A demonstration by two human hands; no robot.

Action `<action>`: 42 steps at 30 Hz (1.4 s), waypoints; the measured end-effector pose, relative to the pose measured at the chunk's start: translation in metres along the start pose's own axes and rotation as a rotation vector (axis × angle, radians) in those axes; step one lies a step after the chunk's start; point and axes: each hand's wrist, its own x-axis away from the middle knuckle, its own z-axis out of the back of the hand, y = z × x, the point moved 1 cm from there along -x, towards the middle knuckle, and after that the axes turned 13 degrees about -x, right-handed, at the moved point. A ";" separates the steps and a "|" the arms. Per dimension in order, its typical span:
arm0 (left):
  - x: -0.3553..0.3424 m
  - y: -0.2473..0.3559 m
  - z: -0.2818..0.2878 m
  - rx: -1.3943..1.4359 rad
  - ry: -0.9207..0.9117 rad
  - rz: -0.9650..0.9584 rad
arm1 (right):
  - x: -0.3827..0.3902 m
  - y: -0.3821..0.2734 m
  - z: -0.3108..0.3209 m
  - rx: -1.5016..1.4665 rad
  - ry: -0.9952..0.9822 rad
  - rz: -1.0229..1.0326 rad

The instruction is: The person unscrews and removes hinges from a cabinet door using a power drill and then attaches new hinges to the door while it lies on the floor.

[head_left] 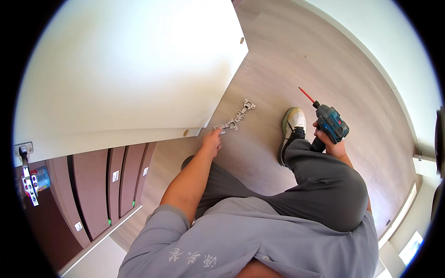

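Note:
My left hand (212, 140) reaches to several silver metal hinges (244, 106) lying on the wood floor, its fingers closed on the nearest hinge (220, 128) beside the white panel's edge. My right hand (330, 143) grips a blue and black cordless driver (331, 121), held up with its long red bit pointing forward and left. The large white panel (130, 65) has round hinge holes along its edges. Another hinge (28, 178) is fixed to that panel's left corner.
Brown drawer fronts or boards (90, 194) stand at the lower left. My shoe (293, 125) and bent legs are on the wood floor (269, 55). A white wall (384, 41) and baseboard curve along the right. A blue item (42, 178) sits inside the cabinet.

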 end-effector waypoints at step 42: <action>0.032 0.204 -0.248 0.281 -0.782 -0.084 | -0.087 -0.027 0.052 0.471 -0.270 -0.038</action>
